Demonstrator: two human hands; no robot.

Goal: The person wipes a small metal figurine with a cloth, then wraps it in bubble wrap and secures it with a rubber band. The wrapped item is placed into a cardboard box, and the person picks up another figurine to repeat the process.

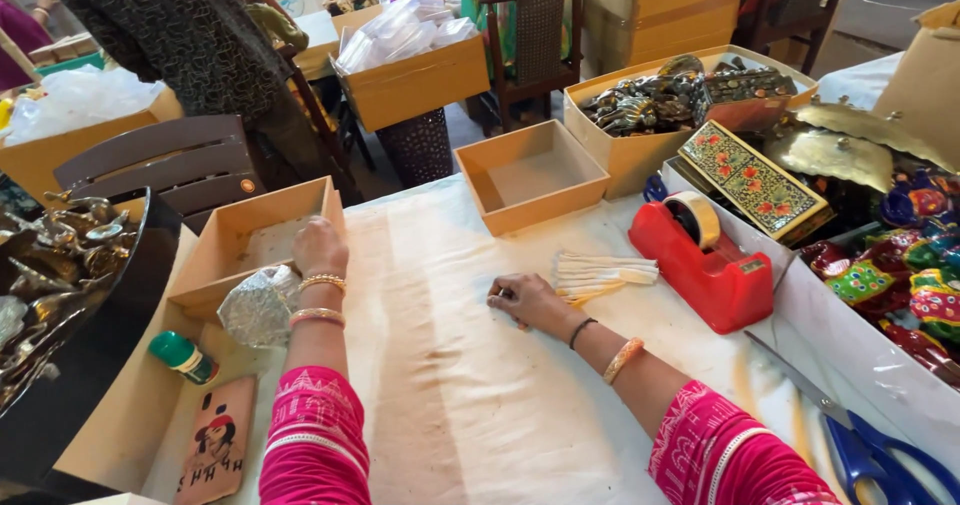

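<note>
My left hand (319,246) rests on the near edge of an open tan cardboard box (219,248) at the left of the white cloth-covered table (470,385); the fingers are curled over the rim. A crumpled silver foil-wrapped object (259,306) lies just under my left wrist. My right hand (527,300) lies on the cloth in a loose fist, empty as far as I can see, beside a small stack of pale paper strips (600,273). Both arms wear pink sleeves and bangles.
A red tape dispenser (705,265) sits right of the strips, blue-handled scissors (868,445) at bottom right. Another empty tan box (530,175) stands behind; boxes of metal ornaments (660,100) and colourful items (900,275) line the right. A person stands by a chair (165,160) at far left.
</note>
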